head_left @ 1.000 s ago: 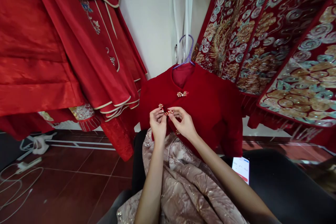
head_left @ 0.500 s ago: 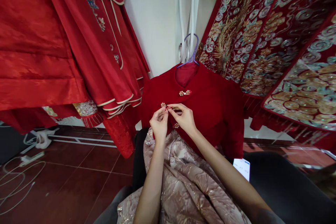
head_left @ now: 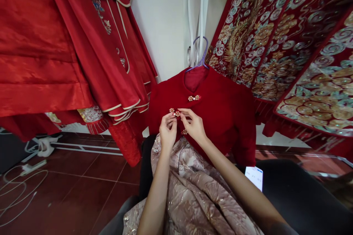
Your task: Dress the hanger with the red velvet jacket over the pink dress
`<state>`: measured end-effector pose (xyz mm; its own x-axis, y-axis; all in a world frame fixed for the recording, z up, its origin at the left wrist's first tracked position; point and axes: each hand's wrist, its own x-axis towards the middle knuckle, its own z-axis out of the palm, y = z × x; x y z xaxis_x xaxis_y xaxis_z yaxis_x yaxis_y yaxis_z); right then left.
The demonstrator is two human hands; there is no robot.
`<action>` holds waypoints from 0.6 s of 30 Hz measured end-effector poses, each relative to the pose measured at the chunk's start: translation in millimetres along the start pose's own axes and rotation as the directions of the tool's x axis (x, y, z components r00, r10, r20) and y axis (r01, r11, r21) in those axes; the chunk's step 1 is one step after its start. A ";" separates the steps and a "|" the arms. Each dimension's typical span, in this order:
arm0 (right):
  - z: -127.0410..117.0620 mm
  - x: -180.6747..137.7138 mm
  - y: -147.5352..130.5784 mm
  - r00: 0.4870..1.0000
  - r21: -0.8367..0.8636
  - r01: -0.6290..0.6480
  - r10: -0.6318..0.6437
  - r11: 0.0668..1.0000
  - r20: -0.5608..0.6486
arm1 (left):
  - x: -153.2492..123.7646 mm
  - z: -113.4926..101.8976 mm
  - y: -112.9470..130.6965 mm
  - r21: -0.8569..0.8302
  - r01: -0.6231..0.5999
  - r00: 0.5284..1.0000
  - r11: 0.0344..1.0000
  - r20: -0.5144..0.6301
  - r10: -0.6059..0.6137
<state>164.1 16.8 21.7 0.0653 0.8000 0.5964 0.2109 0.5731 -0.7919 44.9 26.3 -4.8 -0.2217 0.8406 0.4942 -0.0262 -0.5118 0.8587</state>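
A red velvet jacket (head_left: pixel 223 99) hangs in front of me on a purple hanger (head_left: pixel 204 57). My left hand (head_left: pixel 167 132) pinches the left side of a jewelled flower clasp (head_left: pixel 176 114) on the jacket's front. At the right side of this clasp, the thumb and fingertips of my right hand (head_left: pixel 193 126) are closed on its edge. Above my hands sits a fastened flower clasp (head_left: pixel 194 98) near the collar. A lower clasp (head_left: pixel 184 132) shows partly between my wrists. Shiny beige-pink fabric (head_left: pixel 190 180) with a raised pattern spreads below the jacket, under my forearms.
Red garments with pale piping (head_left: pixel 116 51) hang at the left. Heavily embroidered red garments (head_left: pixel 275 40) hang at the right. A white paper tag (head_left: pixel 254 178) lies by the sleeve, near a black seat (head_left: pixel 298 194). White cables (head_left: pixel 24 191) lie on the tiled floor.
The flower clasp shows more clearly between my fingertips. My right fingertips have shifted slightly to the right, and my left hand has barely moved.
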 end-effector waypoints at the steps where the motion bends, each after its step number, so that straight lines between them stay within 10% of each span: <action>1: -2.7 -5.6 1.2 1.000 0.003 -0.009 0.009 1.000 0.007 | -4.7 -1.5 -2.7 0.020 -0.008 1.000 1.000 -0.005 0.008; 10: -22.5 -69.0 34.6 0.992 -0.266 -0.094 0.112 0.959 0.051 | -68.6 -1.6 -26.9 0.226 0.074 0.995 0.971 0.052 -0.088; 18: -23.1 -77.9 37.7 0.982 -0.148 -0.171 0.181 0.974 0.057 | -62.8 -8.9 -25.9 0.279 0.120 0.989 0.953 0.050 -0.139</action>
<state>189.5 -28.0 -51.6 0.0468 0.8994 0.4347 0.3387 0.3951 -0.8539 50.9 -14.8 -59.3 -0.1665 0.9115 0.3762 0.2208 -0.3374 0.9151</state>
